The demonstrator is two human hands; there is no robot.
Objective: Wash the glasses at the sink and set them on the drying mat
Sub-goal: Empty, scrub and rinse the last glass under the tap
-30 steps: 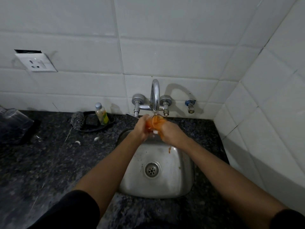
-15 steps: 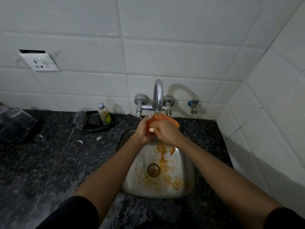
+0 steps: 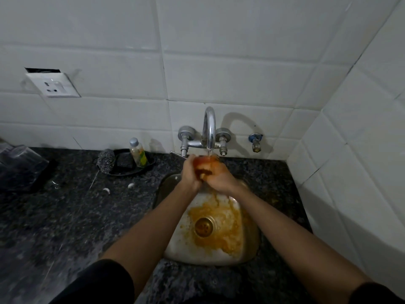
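Note:
A glass stained orange sits between both hands under the running tap. My left hand grips its left side and my right hand wraps its right side; most of the glass is hidden by fingers. Orange liquid has pooled in the steel sink around the drain. At the far left edge lie clear glasses on a dark mat, blurred.
A black dish behind the sink holds a steel scrubber and a small soap bottle. A wall socket is at upper left. White bits lie on the dark granite counter. Tiled wall closes the right side.
Orange liquid has poured from the glass into the sink and spread around the drain. Both hands stayed under the tap, shifting around the glass.

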